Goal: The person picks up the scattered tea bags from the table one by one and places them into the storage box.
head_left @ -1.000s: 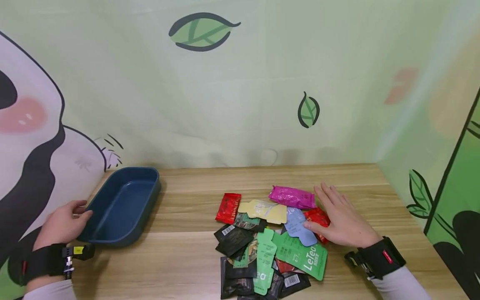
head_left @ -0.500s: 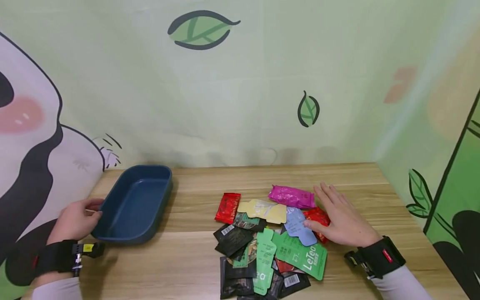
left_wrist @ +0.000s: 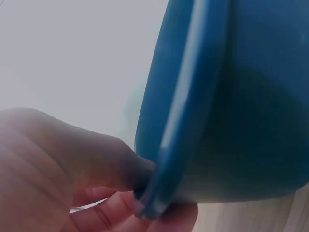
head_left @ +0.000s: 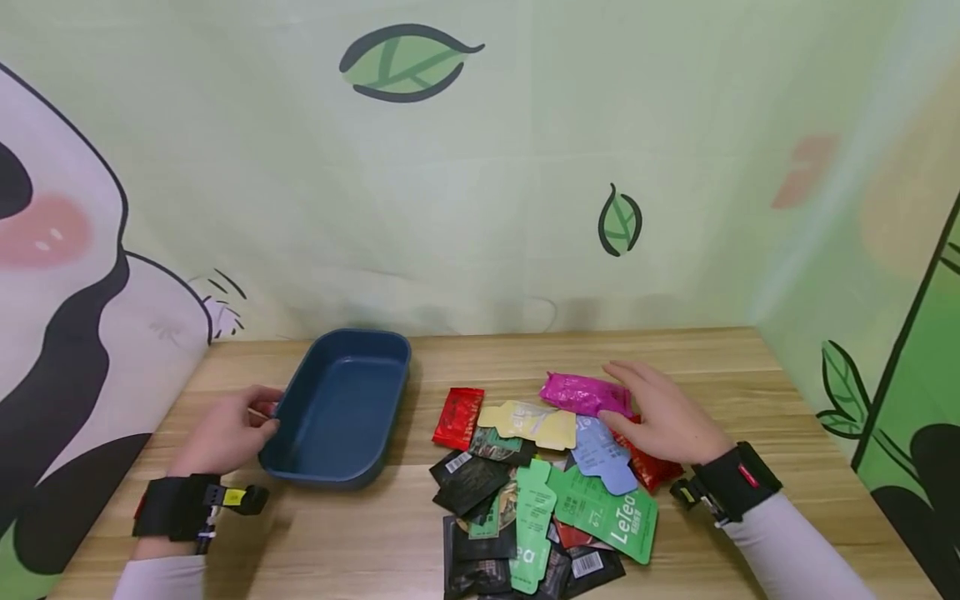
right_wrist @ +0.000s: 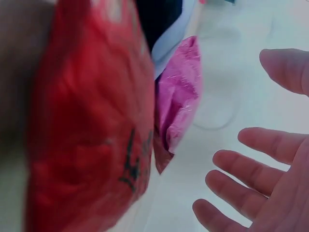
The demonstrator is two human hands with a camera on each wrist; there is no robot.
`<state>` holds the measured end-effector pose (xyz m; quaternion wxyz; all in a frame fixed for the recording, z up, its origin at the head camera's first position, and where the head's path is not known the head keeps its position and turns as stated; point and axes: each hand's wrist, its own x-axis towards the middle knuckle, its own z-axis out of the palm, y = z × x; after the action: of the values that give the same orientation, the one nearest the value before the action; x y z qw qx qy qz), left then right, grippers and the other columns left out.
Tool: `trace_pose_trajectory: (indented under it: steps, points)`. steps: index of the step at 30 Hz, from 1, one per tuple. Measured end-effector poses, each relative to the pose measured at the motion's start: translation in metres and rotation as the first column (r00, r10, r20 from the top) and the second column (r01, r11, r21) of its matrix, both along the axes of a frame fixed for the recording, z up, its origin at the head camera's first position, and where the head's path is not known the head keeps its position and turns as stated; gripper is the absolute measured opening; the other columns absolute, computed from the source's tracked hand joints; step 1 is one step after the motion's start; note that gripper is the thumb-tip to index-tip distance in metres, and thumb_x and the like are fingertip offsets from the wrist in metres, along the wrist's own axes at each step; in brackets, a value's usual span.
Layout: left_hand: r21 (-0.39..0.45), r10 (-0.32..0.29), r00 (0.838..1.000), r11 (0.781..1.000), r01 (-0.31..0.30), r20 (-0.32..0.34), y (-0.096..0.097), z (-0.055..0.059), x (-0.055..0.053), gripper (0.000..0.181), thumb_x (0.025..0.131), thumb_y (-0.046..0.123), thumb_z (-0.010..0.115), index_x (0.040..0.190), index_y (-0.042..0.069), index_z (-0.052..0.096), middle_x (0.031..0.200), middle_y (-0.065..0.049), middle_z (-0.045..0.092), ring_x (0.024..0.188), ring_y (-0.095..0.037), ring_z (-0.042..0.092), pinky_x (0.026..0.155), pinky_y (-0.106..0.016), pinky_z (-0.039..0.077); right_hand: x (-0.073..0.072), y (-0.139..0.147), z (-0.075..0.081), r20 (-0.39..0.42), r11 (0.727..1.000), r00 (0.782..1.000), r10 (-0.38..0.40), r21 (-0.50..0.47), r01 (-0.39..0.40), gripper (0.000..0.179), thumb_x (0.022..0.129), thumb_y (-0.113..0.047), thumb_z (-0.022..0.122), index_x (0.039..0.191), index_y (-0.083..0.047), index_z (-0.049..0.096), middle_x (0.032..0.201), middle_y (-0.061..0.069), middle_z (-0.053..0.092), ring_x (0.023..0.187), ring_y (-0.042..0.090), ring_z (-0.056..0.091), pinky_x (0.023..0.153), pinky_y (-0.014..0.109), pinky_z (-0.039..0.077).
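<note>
Flanking the pile (head_left: pixel 534 500): tray (head_left: pixel 333 425) to its left, right hand (head_left: pixel 663 417) to its right

Head view. On my feed, the tray stands on the left part of the desk (head_left: pixel 322 546), its long axis running away from me and leaning slightly right at the far end. The left hand (head_left: pixel 228 429) holds its left side; in the left wrist view I see the thumb inside the rim and other fingers (left_wrist: pixel 178 217) outside, clamped on it.

The governing relation, as I judge it, is the gap between tray and pile: the tray lies between the left hand and the pile, well apart from the right hand, which is the nearer one to the packets. The right fingers are apart and hold nothing. They lie at the right end of the pink packet (head_left: pixel 581 393), whose long axis runs crosswise; the red packet (head_left: pixel 652 465) is partly hidden by that hand. Whether either packet is touched, I cannot tell.
</note>
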<state>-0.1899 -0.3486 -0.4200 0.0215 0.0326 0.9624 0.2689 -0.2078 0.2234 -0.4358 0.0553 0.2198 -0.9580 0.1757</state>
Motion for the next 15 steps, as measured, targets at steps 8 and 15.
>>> trace_pose_trajectory:
  steps: [8,15]
  points:
    - [0.057,-0.090,0.996,0.994,0.089,0.016,0.027,-0.008,-0.004,0.042,0.088,0.011,0.065,0.128,0.002,0.054,0.101,-0.011,0.061,0.089,-0.022,0.059,0.068,-0.030,0.050,-0.026,-0.016,-0.016,0.079,0.998,0.996,0.027,0.056,-0.031,0.076,0.085,-0.045,0.070,0.146,-0.012,0.039,0.141,0.012,0.047,0.126,0.031,0.051,0.097,0.050,0.046]
    - [0.161,-0.140,0.989,0.978,0.129,0.054,0.049,-0.009,0.004,0.040,0.086,0.008,0.066,0.123,0.002,0.052,0.092,-0.008,0.057,0.082,-0.020,0.057,0.064,-0.028,0.050,-0.028,-0.025,-0.026,0.092,0.997,0.994,0.055,0.040,-0.059,0.071,0.086,-0.038,0.071,0.145,-0.013,0.041,0.130,0.008,0.055,0.114,0.024,0.058,0.092,0.045,0.050]
